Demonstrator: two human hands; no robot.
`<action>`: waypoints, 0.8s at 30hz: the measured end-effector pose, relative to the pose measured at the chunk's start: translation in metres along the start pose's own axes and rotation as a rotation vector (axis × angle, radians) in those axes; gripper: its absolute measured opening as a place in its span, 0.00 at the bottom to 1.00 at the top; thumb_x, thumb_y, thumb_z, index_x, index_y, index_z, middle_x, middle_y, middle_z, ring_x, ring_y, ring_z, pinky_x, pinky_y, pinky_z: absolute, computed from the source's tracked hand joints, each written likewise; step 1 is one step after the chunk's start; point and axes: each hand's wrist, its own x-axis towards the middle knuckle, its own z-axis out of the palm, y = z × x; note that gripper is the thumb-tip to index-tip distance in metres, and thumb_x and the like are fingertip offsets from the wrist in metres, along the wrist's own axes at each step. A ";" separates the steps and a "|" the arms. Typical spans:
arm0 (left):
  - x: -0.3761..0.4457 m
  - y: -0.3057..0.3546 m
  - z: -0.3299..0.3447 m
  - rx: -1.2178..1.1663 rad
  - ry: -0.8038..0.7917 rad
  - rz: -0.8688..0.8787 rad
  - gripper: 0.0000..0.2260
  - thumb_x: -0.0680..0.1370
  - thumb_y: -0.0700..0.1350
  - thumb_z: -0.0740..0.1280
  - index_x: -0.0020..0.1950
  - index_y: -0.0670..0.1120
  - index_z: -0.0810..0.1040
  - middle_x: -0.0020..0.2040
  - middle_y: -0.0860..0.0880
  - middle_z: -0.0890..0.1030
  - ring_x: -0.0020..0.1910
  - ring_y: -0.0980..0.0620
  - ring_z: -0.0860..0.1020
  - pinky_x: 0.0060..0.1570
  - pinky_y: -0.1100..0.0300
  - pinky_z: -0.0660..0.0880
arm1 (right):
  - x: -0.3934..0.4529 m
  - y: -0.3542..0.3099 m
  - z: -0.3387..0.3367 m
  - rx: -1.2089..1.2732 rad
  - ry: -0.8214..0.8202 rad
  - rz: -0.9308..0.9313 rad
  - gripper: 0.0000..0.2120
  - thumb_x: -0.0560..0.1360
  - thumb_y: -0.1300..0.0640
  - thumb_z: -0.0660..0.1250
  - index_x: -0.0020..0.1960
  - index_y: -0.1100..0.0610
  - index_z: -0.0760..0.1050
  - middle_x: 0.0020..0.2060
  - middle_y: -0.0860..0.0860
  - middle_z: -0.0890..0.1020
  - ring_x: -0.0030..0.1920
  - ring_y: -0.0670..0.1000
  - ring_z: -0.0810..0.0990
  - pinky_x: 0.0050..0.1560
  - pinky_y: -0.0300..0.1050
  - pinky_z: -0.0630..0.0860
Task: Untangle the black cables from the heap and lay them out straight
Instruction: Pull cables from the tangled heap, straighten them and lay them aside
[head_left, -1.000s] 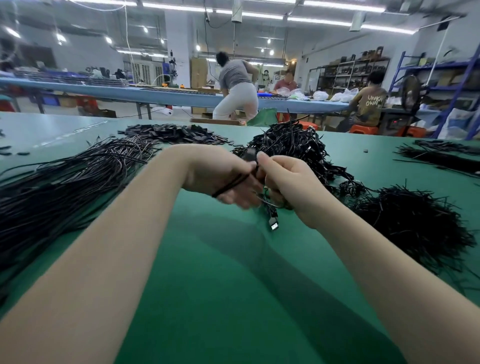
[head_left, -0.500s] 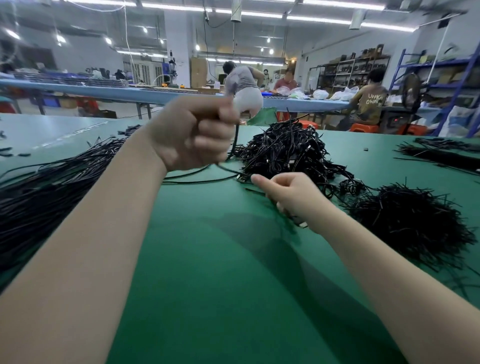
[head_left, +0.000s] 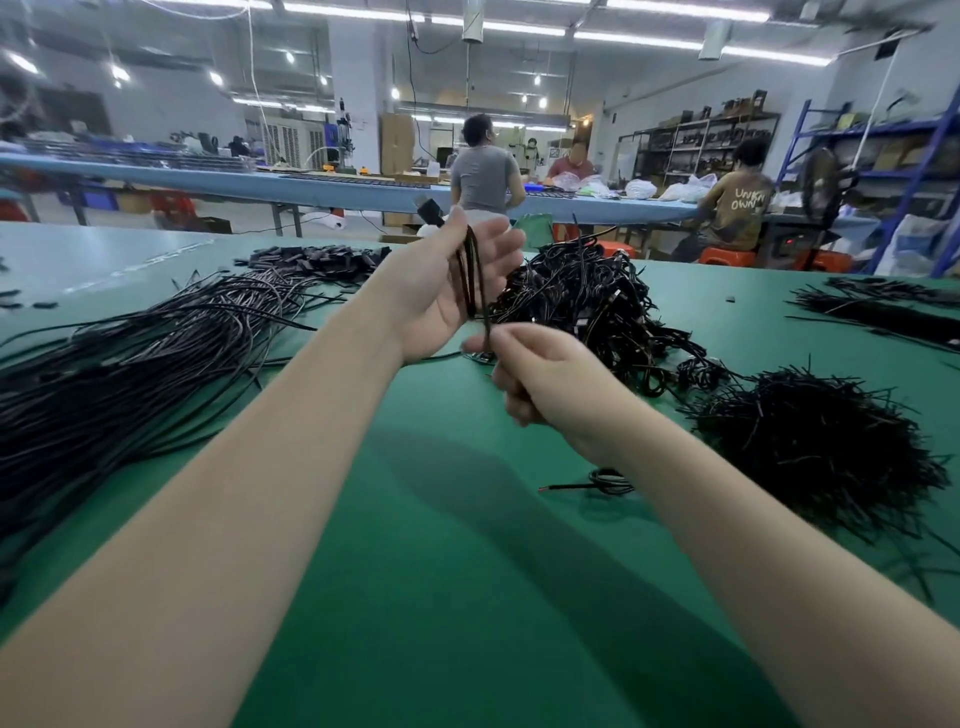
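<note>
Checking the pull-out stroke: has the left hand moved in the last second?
Yes. The left hand went up and away from the right hand, now raised beside the tangled heap.

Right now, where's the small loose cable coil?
Head view, right of centre: the small coil lies on the green table, beside the right forearm, near the frayed black pile.

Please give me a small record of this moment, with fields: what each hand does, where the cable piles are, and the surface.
left hand: raised, palm up, holds the cable with the thumb, fingers nearly straight
right hand: pinches the lower end of the cable
tangled heap: behind the hands
straight cables: laid out on the left
short bits pile: on the right
surface: green table
</note>
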 end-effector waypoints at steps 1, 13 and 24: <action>-0.001 0.001 0.000 -0.052 -0.023 -0.007 0.17 0.84 0.51 0.51 0.55 0.45 0.77 0.37 0.53 0.82 0.37 0.57 0.81 0.37 0.66 0.76 | -0.001 0.009 0.001 -0.002 -0.020 0.044 0.13 0.82 0.52 0.57 0.45 0.53 0.77 0.24 0.43 0.69 0.23 0.45 0.66 0.26 0.36 0.63; -0.002 -0.037 -0.002 -0.057 -0.170 -0.284 0.14 0.84 0.48 0.53 0.41 0.49 0.69 0.28 0.56 0.67 0.25 0.59 0.67 0.27 0.68 0.66 | 0.002 0.024 -0.015 0.352 0.150 0.201 0.05 0.77 0.52 0.66 0.47 0.53 0.79 0.34 0.46 0.84 0.36 0.46 0.83 0.41 0.39 0.79; -0.001 -0.032 0.010 0.388 0.007 -0.321 0.14 0.83 0.47 0.57 0.41 0.44 0.74 0.28 0.50 0.76 0.26 0.53 0.77 0.32 0.63 0.76 | 0.006 0.039 -0.001 0.249 0.248 0.156 0.05 0.77 0.62 0.65 0.45 0.56 0.79 0.30 0.44 0.82 0.28 0.43 0.79 0.35 0.37 0.78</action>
